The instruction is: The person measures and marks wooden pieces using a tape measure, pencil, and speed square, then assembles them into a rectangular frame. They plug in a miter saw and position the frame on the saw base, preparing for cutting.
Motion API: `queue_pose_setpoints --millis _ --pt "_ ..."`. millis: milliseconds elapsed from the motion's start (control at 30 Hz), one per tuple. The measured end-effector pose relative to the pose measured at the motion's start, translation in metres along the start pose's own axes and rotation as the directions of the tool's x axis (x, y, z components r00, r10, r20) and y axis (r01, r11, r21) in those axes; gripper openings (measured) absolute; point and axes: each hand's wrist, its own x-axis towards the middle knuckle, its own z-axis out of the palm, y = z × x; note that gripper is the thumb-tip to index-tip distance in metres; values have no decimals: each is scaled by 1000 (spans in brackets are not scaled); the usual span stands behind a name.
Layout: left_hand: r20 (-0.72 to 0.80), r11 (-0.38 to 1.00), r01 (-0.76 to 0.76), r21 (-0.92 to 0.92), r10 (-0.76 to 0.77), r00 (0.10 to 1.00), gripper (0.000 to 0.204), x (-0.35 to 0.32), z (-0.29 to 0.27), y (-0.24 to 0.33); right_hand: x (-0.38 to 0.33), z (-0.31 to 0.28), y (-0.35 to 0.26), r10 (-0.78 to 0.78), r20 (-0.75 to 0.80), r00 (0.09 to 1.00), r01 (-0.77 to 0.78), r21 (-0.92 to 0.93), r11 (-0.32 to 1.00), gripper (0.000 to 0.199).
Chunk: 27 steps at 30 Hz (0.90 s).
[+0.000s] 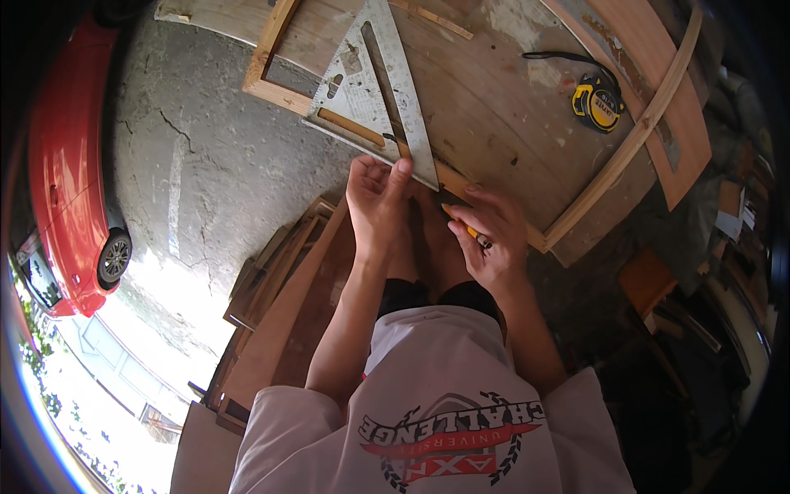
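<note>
My left hand (377, 198) presses the near corner of a grey metal triangular square (374, 82), thumb and fingers pinching its edge. The square lies flat over a light wooden frame (265, 74) on a round plywood work surface (494, 107). My right hand (492, 235) holds a yellow pencil (467, 229) close to the frame's near rail, just right of the square's corner. The pencil's tip is hidden by my fingers.
A yellow and black tape measure (598, 103) lies on the plywood at the right, next to curved wooden strips (658, 107). Stacked boards and frames (276, 280) lean below the work surface. A red car (70, 165) stands on cracked concrete at the left. Clutter fills the right side.
</note>
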Motion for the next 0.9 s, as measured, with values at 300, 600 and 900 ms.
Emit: queue_pose_setpoints --millis 300,600,900 --pt "5 998 -8 -62 8 1000 29 0 3 1 12 18 7 28 -102 994 -20 76 997 34" --pt "-3 999 -3 -45 3 1000 28 1 2 1 -5 -14 -7 -16 134 991 21 -35 999 22" --pt "84 920 170 353 -213 973 25 -5 -6 61 51 -111 38 321 -296 900 -419 -378 826 57"
